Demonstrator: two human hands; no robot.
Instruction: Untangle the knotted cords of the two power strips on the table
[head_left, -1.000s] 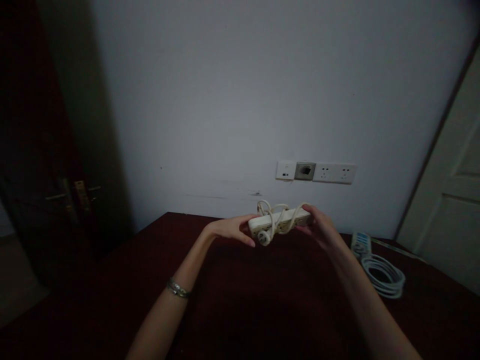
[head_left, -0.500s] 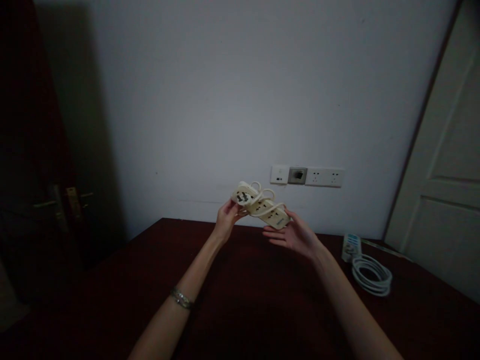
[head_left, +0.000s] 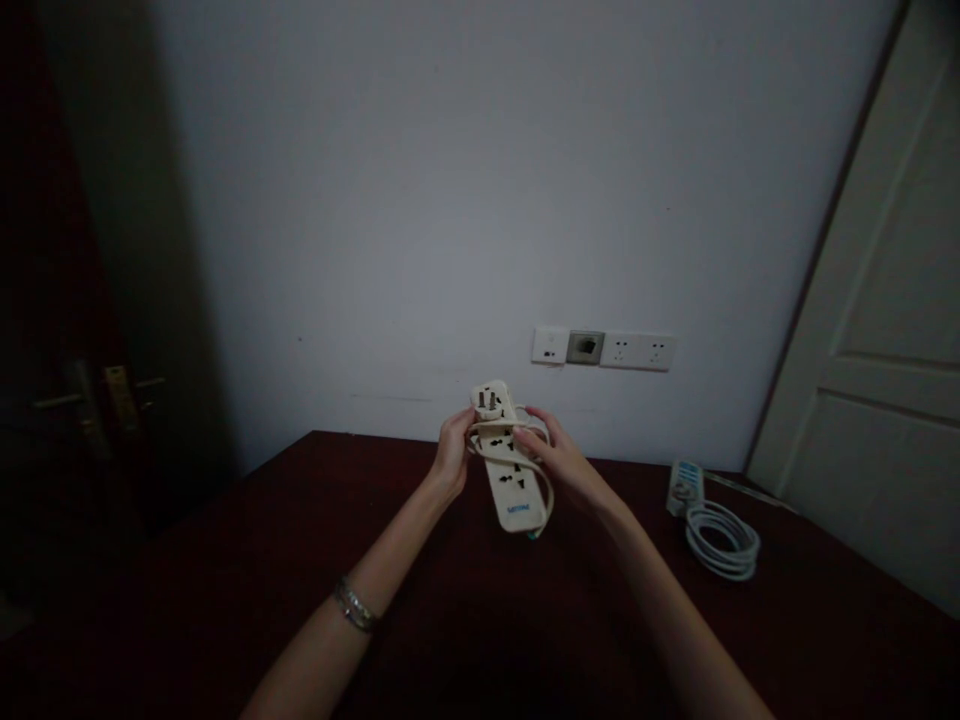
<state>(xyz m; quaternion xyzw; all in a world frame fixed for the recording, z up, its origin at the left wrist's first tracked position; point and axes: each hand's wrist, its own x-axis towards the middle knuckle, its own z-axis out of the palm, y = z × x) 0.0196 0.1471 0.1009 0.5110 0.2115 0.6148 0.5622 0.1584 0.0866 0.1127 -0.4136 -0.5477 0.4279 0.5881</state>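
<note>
A cream power strip (head_left: 511,488) with its cord (head_left: 546,492) looped around it hangs upright above the dark red table (head_left: 225,560), sockets facing me. My left hand (head_left: 453,452) grips its upper left edge. My right hand (head_left: 553,452) pinches the cord near the strip's top right. The plug (head_left: 488,400) with its metal pins sits at the strip's upper end. A bracelet (head_left: 354,607) is on my left wrist.
A second power strip (head_left: 684,484) with a coiled white cable (head_left: 721,540) lies on the table at the right. Wall sockets (head_left: 604,349) sit on the white wall behind. A white door (head_left: 885,380) stands at right, a dark door with a brass handle (head_left: 97,398) at left.
The strip has turned from lying slanted across my hands to hanging upright. My right hand moved from under it, palm up, onto the cord at its top. The view shifted slightly right.
</note>
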